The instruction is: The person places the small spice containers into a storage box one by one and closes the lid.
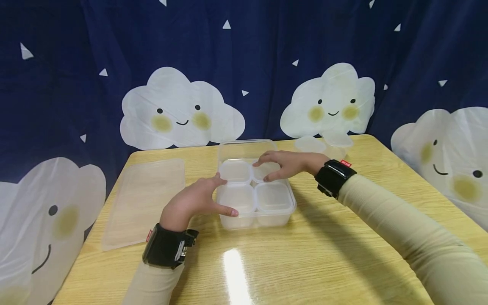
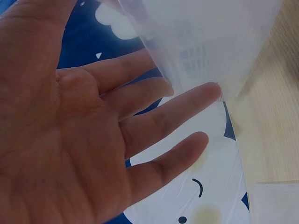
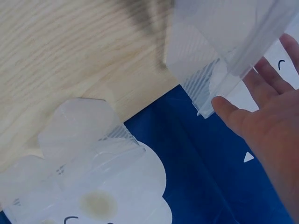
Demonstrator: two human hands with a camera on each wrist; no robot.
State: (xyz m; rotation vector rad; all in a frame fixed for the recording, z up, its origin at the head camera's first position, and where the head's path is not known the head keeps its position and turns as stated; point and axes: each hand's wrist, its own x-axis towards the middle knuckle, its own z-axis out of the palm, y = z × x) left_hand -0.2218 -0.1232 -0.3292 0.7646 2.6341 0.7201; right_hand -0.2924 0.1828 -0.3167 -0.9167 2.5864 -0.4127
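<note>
A clear rectangular storage container (image 1: 248,150) stands mid-table, with several small square translucent boxes inside it, grouped two by two. My left hand (image 1: 200,197) lies along its left side, thumb at the front-left box (image 1: 237,198) and fingertips near the back-left box (image 1: 235,170). In the left wrist view the left hand's fingers (image 2: 163,154) are spread and nearly straight beside the translucent wall. Over the back-right box (image 1: 263,170) rests my right hand (image 1: 287,163), fingers spread and thumb at its front. The front-right box (image 1: 273,197) is untouched.
A flat translucent lid (image 1: 146,203) lies on the table at the left. At the back right, small translucent pieces (image 1: 310,145) sit near the table's far edge. A dark blue curtain (image 1: 263,51) with smiling clouds hangs behind the wooden table (image 1: 305,258).
</note>
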